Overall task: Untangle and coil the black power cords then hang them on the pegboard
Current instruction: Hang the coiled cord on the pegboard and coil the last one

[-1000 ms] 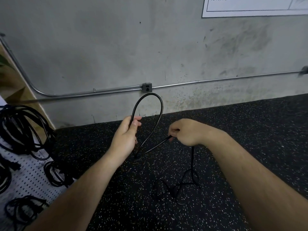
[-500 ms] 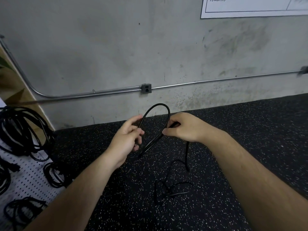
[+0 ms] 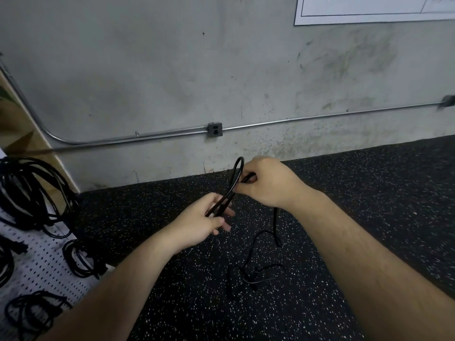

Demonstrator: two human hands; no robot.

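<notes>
We see workshop-type utility room: bare concrete wall point(image 3: 147, 70) far, exposed conduit point(image 3: 320, 116), outlet box point(image 3: 215, 129), speckled rubber floor point(image 3: 369, 193), pegboard point(image 3: 41, 262) left holding coiled cords point(image 3: 32, 193).

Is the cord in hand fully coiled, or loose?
Mostly loose. Only one narrow loop of the cord runs between left hand and right hand; the rest hangs down and sprawls on the floor.

Pegboard point(image 3: 41, 264) left, cord point(image 3: 225, 196) centre, wall point(image 3: 172, 70) behind.
</notes>
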